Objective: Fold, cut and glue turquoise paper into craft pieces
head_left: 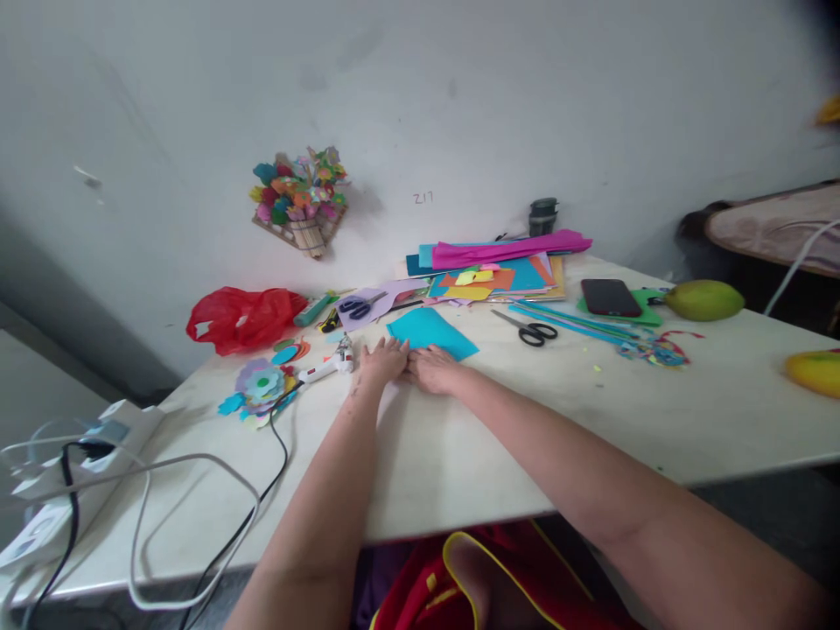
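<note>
A person presses both hands onto a folded sheet of turquoise paper (434,331) on a pale tabletop (499,446), midway between its left and right sides and nearer the far edge than the near one. The sheet's long axis slants from far left to near right; one blunt corner points at the far edge, and a narrower one toward the right side. The left hand (384,359) lies palm down, fingers spread, at the sheet's left end. The right hand (433,369) covers the near border, fingers leftward and touching or nearly touching the left; whether its hidden thumb pinches the paper cannot be told.

Just left of the hands rests a white glue gun (325,367), with cut paper flowers (259,385) beyond it, toward the left edge. Black-handled scissors (535,333) lie open to the sheet's right. Along the far edge sit a red plastic bag (246,321) and stacked colored paper (525,278); a smartphone (610,297) and a green mango (705,300) occupy the far right corner.
</note>
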A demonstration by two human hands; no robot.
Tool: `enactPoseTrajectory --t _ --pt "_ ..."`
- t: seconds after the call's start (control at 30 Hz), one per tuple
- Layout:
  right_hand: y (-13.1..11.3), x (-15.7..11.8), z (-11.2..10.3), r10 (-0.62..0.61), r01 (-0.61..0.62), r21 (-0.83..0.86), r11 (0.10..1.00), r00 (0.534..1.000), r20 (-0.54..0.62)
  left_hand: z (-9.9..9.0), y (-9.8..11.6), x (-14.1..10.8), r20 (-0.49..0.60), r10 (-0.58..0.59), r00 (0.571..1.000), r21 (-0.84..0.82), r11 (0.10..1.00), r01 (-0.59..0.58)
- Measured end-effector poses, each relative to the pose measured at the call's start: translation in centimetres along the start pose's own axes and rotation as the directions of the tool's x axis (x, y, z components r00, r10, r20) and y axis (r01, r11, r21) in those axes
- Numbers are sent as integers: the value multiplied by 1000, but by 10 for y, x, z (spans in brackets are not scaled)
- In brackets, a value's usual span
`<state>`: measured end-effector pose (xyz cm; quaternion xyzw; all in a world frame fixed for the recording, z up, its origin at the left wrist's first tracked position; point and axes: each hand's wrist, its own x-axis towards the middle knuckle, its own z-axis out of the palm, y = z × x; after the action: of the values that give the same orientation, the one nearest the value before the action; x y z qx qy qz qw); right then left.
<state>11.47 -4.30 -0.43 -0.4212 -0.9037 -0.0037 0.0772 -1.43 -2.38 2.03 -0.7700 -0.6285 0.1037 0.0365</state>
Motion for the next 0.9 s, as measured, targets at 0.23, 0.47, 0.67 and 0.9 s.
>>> enactPoseTrajectory --t 0.23,0.47,0.67,0.9 --pt "-1 3 3 14 -15 -13 1000 1000 -17 -8 8 -20 -4 29 1000 13 1000 -29" --pt "4 6 7 60 -57 37 998 994 -86 7 3 -16 -53 20 998 -39 999 -22" --pt "28 5 5 122 -118 37 992 976 -180 9 5 -17 -8 -28 1000 -91 995 27" --pt "35 -1 3 309 -315 65 947 946 94 19 1 -9 -116 -47 992 -68 997 39"
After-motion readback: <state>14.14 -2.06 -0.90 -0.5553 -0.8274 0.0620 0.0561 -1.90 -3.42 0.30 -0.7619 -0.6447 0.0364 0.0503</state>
